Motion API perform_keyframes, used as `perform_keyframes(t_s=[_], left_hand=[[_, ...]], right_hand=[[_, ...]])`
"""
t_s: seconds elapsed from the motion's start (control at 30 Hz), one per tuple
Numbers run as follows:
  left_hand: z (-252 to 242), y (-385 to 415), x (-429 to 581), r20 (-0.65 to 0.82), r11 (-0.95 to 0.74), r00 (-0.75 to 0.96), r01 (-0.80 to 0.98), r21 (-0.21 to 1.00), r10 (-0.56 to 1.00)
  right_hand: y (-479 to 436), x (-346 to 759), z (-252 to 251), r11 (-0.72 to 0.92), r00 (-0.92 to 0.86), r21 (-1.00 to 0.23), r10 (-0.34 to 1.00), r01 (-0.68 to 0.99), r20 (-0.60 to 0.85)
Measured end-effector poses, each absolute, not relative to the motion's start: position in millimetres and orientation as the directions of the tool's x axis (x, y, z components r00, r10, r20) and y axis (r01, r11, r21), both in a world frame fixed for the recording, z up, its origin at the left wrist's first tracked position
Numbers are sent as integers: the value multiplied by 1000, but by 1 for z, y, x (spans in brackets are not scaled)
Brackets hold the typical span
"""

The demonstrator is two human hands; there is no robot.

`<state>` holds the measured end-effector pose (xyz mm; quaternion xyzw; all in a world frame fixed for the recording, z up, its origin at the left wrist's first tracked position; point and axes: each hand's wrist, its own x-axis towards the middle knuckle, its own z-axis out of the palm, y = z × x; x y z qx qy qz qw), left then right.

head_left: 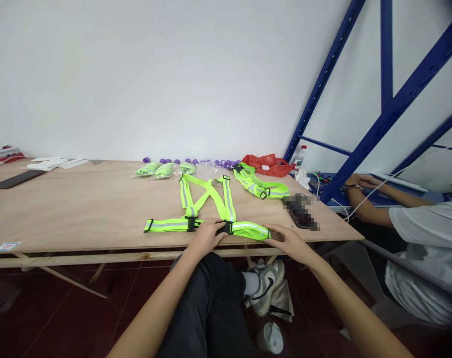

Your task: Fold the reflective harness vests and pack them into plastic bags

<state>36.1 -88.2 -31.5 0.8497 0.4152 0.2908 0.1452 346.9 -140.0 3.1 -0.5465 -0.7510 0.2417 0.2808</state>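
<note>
A neon-yellow reflective vest (pixel 227 199) made of straps with grey stripes lies spread on the wooden table, its shoulder straps crossing in an X. My left hand (pixel 207 237) is closed at the middle of the waist belt, fingers on the black buckle, which they partly hide. At the belt's right end, my right hand (pixel 287 242) grips the folded loop between thumb and fingers. Behind and to the right lies a second reflective vest (pixel 253 183), loosely bundled. Several bagged, rolled vests (pixel 163 171) rest farther back on the left.
Purple pieces (pixel 226 163) line the wall beside a red plastic bag (pixel 270 165) and a water bottle (pixel 298 158). A blurred-out phone (pixel 302 214) lies right of my hand. Blue metal framing (pixel 382 119) rises at the right, where another person's arms (pixel 367 199) rest.
</note>
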Motion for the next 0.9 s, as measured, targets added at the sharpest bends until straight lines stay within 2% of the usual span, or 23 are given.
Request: perform_keyframes(t_s=[0.1, 0.3, 0.5, 0.67, 0.8, 0.9], left_hand=[[-30, -90, 36, 382, -611, 478, 630, 479, 791], [-30, -94, 37, 414, -620, 466, 649, 441, 782], [-34, -94, 36, 432, -633, 470, 649, 422, 770], [-34, -95, 38, 437, -633, 470, 665, 395, 767], [-25, -103, 44, 433, -651, 509, 699, 296, 744], [-15, -117, 35, 507, -711, 531, 646, 276, 679]], right_hand=[[-139, 347, 6, 322, -279, -644, 945, 694, 172], [-139, 354, 5, 356, -326, -499, 934, 790, 150], [-138, 365, 7, 227, -212, -592, 973, 773, 95], [-130, 366, 2, 264, -226, -533, 965, 804, 136], [-122, 363, 0, 269, -228, -525, 963, 807, 143], [-120, 360, -1, 308, -261, -511, 951, 803, 164]])
